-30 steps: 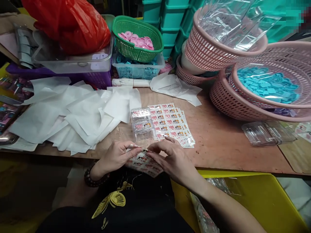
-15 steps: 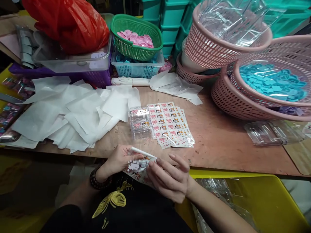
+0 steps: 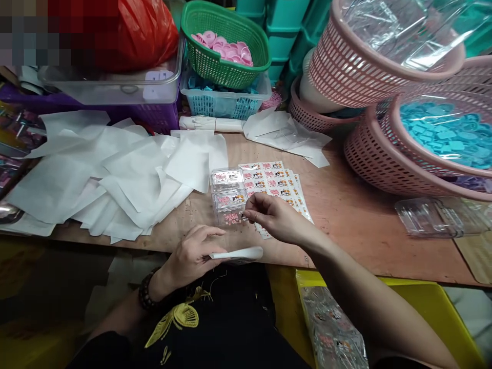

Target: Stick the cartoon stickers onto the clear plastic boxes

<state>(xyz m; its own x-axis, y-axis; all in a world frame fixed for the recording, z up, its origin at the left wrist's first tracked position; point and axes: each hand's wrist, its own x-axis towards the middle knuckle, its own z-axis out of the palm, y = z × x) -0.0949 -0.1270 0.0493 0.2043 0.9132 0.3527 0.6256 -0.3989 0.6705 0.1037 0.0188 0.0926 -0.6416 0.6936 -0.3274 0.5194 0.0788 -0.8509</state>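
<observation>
My left hand grips a bent sticker sheet, seen nearly edge-on with its white side up, close to the table's front edge. My right hand is closed in a pinch at the edge of a clear sticker with pink lettering. That sticker lies over the nearest of the clear plastic boxes; whether it touches the lid I cannot tell. The two boxes behind carry similar cat stickers. Beside them, partly under my right hand, is a stack of sticker sheets printed with cats and pink lettering.
White paper sheets are heaped at the left. At the back stands a green basket of pink pieces. Pink baskets fill the right, one with blue pieces. Clear plastic cases lie at the right, and a yellow container sits below the edge.
My right hand has left the sheet at my left hand and moved up to the nearest box with a sticker. The sheet has tilted nearly edge-on. The camera view has shifted slightly.
</observation>
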